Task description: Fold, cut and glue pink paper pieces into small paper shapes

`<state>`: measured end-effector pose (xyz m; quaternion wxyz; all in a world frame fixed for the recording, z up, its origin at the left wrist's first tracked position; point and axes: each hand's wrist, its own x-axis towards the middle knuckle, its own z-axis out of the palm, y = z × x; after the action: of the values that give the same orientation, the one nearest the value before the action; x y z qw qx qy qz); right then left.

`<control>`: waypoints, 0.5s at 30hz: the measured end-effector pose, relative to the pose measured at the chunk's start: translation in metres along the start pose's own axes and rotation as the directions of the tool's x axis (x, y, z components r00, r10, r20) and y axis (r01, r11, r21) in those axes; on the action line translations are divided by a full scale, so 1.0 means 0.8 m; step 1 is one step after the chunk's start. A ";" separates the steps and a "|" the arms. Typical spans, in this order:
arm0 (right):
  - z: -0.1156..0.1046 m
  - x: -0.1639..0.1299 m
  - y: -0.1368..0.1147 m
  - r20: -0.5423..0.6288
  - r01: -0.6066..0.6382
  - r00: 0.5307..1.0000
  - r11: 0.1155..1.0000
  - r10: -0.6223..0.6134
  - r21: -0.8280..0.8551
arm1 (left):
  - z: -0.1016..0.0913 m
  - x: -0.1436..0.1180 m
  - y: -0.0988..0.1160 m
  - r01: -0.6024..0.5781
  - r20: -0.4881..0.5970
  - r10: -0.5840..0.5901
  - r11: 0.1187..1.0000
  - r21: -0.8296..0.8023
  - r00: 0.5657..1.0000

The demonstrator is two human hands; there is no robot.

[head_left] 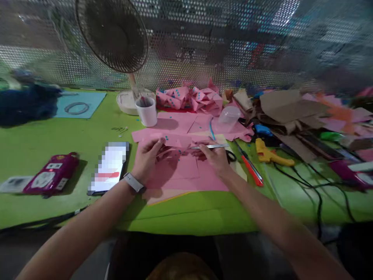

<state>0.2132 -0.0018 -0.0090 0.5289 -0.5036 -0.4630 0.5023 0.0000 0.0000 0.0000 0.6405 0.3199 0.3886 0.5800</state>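
Pinching a folded pink paper piece dotted with small blue spots (pixel 171 146), your left hand (pixel 147 157) has its fingers closed on the piece's left edge, while your right hand (pixel 214 155) grips its right side and appears to hold a thin metal ruler (pixel 208 146) against it. The piece sits between both hands, over flat pink paper sheets (pixel 180 171) on the green table (pixel 58 136). The folds look loose, so a sideways tug could likely tear or unfold them, and the ruler could slide off if your right fingers ease. Just right of your right hand lie black-handled scissors (pixel 231 156) and a red-handled craft knife (pixel 252 169); a careless sweep there risks a cut. Beyond them, a yellow glue gun (pixel 269 154) and black cables (pixel 303 182) crowd the space. Left of your left hand a smartphone (pixel 109 168) lies near. Ahead stands a white cup (pixel 147 111). Open room is mostly toward you, before the table's near edge.
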 end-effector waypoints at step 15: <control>0.003 -0.002 0.011 0.122 0.249 0.964 0.964 -0.237 -0.094 | 0.007 0.001 0.003 -0.022 -0.030 0.021 0.999 -0.043 0.999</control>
<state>0.2102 -0.0036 -0.0180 0.5322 -0.4425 -0.5764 0.4345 0.0033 0.0010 0.0050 0.6352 0.3013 0.3819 0.5999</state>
